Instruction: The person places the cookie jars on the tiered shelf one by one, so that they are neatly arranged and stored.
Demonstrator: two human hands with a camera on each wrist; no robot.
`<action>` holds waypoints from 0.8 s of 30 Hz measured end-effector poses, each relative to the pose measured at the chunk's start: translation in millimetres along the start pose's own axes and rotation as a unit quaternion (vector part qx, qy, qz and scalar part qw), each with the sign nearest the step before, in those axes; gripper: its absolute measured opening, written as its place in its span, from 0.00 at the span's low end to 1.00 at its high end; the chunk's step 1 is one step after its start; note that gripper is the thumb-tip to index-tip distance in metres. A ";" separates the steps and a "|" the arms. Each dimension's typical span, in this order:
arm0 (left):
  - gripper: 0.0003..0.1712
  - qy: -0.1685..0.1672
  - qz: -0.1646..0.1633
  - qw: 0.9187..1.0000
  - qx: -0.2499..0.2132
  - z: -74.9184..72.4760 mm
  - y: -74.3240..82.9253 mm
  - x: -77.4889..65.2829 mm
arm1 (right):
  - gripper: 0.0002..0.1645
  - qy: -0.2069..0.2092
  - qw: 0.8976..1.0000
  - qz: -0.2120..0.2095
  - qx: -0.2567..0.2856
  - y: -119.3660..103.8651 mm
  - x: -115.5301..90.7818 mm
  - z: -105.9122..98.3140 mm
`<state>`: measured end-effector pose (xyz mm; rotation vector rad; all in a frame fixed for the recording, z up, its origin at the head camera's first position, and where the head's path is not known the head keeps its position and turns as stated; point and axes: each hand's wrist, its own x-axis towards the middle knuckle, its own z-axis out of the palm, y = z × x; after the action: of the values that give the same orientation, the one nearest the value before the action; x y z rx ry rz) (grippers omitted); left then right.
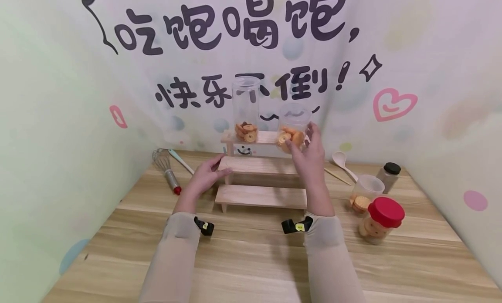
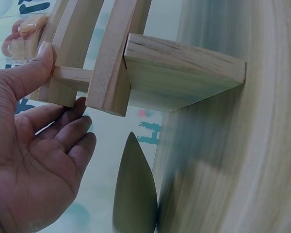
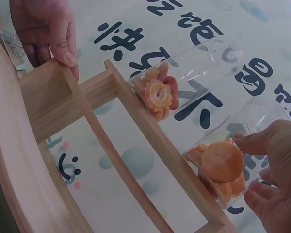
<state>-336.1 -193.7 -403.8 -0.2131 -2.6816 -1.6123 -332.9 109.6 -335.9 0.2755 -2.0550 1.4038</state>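
A three-step wooden rack (image 1: 262, 196) stands on the table. My left hand (image 1: 205, 176) grips the left end of its middle step, the thumb on top. In the left wrist view the fingers of the left hand (image 2: 43, 160) lie behind that end. My right hand (image 1: 310, 157) holds a clear lidless jar (image 1: 295, 118) of cookies by its sides, at the right of the top step. The right wrist view puts this jar's (image 3: 223, 162) base against the top board; whether it bears weight there I cannot tell. Left of it, a taller clear jar (image 1: 245, 107) with cookies stands upright on that step.
Left of the rack lie a whisk (image 1: 168, 174) and a turquoise-handled utensil (image 1: 180, 160). On the right are a white ladle (image 1: 340, 159), a black-lidded jar (image 1: 388, 179), an open clear jar (image 1: 368, 187) with biscuits and a red-lidded jar (image 1: 382, 216). A printed cloth backdrop rises behind.
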 end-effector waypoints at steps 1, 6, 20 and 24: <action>0.45 0.000 0.001 1.000 -0.001 0.0 0.2 -0.1 | 0.48 -0.002 1.000 0.000 -0.001 0.9 0.3 0.2; 0.44 0.001 0.002 1.000 -0.003 -0.1 0.4 -0.2 | 0.48 -0.019 1.000 0.003 -0.019 7.8 0.4 1.4; 0.44 0.000 0.003 1.000 -0.001 0.1 0.3 0.8 | 0.43 -0.027 0.999 0.011 -0.018 14.0 -0.2 4.5; 0.44 -0.001 0.004 1.000 -0.001 0.2 -0.3 0.7 | 0.41 -0.028 0.999 0.024 -0.012 16.3 -0.4 5.3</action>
<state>-336.8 -193.7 -404.1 -0.2255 -2.6760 -1.6135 -342.7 111.5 -349.9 0.2594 -2.1355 1.4139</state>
